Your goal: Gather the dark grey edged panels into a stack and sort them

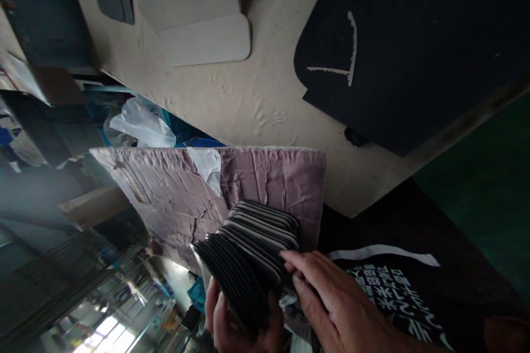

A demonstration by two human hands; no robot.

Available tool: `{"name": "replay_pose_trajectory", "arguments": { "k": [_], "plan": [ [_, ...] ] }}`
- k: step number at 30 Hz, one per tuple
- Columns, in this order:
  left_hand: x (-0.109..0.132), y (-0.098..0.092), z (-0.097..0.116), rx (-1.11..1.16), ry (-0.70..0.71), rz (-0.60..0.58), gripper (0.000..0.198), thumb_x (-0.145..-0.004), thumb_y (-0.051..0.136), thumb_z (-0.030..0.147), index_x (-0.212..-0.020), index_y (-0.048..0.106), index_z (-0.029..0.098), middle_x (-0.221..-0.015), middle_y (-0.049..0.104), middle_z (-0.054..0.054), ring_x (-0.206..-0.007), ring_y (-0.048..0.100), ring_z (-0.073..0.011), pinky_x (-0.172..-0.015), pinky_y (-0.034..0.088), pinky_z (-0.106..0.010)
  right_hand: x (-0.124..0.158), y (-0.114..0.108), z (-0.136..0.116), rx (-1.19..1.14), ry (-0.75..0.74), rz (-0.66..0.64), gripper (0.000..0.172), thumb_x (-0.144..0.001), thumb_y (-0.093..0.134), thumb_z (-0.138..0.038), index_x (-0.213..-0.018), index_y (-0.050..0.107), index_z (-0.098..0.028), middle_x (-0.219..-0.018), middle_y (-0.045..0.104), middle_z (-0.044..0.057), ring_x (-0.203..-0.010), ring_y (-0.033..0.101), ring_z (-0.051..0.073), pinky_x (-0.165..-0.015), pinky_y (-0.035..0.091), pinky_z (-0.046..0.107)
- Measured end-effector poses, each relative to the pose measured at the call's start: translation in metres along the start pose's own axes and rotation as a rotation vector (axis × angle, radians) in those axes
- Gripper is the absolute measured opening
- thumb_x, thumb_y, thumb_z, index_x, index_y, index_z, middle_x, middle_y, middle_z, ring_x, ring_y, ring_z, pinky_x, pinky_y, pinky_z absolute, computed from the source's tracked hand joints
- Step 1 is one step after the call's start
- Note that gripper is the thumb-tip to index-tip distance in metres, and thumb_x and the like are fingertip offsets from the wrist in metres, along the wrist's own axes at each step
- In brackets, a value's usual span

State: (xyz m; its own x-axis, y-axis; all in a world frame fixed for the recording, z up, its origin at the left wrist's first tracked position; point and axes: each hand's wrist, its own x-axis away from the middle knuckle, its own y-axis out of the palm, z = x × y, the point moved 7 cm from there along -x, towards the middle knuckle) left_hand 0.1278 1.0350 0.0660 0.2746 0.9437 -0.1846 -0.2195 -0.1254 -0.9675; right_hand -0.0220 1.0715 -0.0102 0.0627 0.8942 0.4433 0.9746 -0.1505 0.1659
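Note:
A fanned stack of thin black rounded pieces (252,253) rests against a wrinkled pink board (165,182). My left hand (236,325) grips the stack from below, fingers curled round its lower end. My right hand (331,298) lies on the stack's right side, fingertips pressed on the edges of the pieces, fingers fairly straight.
A beige table (256,99) carries a stack of white rounded sheets (199,5) and a large black sheet with chalk marks (406,49). A crumpled plastic bag (143,124) lies behind the pink board. Black fabric with white print (393,292) is under my right arm.

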Motion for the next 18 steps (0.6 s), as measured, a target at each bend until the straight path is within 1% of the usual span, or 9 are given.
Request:
{"name": "replay_pose_trajectory", "arguments": {
  "k": [4, 7, 10, 14, 18],
  "plan": [
    [0.0, 0.0, -0.001, -0.024, 0.007, 0.001, 0.065, -0.057, 0.074, 0.024, -0.116, 0.046, 0.015, -0.122, 0.051, -0.016, -0.11, 0.051, -0.0312, -0.091, 0.044, -0.05, -0.001, 0.001, -0.001, 0.003, -0.03, -0.074, 0.035, -0.088, 0.033, -0.009, -0.118, 0.05, -0.016, -0.104, 0.062, 0.01, -0.096, 0.058, 0.018, -0.083, 0.052, 0.031],
    [-0.004, 0.001, 0.004, -0.039, 0.004, -0.01, 0.061, -0.058, 0.073, 0.023, -0.113, 0.049, 0.015, -0.118, 0.053, -0.015, -0.108, 0.053, -0.0305, -0.09, 0.044, -0.048, -0.002, 0.003, -0.002, -0.008, -0.037, -0.107, 0.036, -0.087, 0.033, -0.008, -0.118, 0.051, -0.015, -0.103, 0.062, 0.01, -0.095, 0.058, 0.019, -0.082, 0.053, 0.033],
    [-0.007, 0.001, 0.008, -0.011, -0.008, -0.002, 0.06, -0.058, 0.073, 0.02, -0.112, 0.05, 0.015, -0.118, 0.053, -0.014, -0.11, 0.052, -0.029, -0.091, 0.043, -0.044, -0.001, 0.003, -0.001, -0.005, -0.034, -0.072, 0.037, -0.087, 0.034, -0.008, -0.12, 0.049, -0.015, -0.101, 0.063, 0.01, -0.091, 0.059, 0.019, -0.08, 0.054, 0.034],
    [-0.008, 0.003, 0.009, 0.008, -0.043, 0.014, 0.056, -0.058, 0.074, 0.022, -0.108, 0.051, 0.014, -0.115, 0.054, -0.015, -0.11, 0.052, -0.0299, -0.091, 0.042, -0.045, 0.0, -0.001, 0.003, -0.029, 0.001, 0.022, 0.042, -0.088, 0.037, -0.009, -0.128, 0.042, -0.019, -0.096, 0.064, 0.008, -0.088, 0.061, 0.018, -0.076, 0.055, 0.029],
    [-0.008, 0.003, 0.008, 0.006, -0.046, 0.005, 0.055, -0.057, 0.074, 0.021, -0.107, 0.052, 0.013, -0.113, 0.054, -0.015, -0.109, 0.052, -0.0298, -0.091, 0.043, -0.043, 0.0, -0.002, 0.003, -0.021, -0.002, 0.039, 0.045, -0.087, 0.038, -0.009, -0.131, 0.039, -0.018, -0.097, 0.064, 0.007, -0.087, 0.061, 0.016, -0.075, 0.055, 0.027]
  ]
}}
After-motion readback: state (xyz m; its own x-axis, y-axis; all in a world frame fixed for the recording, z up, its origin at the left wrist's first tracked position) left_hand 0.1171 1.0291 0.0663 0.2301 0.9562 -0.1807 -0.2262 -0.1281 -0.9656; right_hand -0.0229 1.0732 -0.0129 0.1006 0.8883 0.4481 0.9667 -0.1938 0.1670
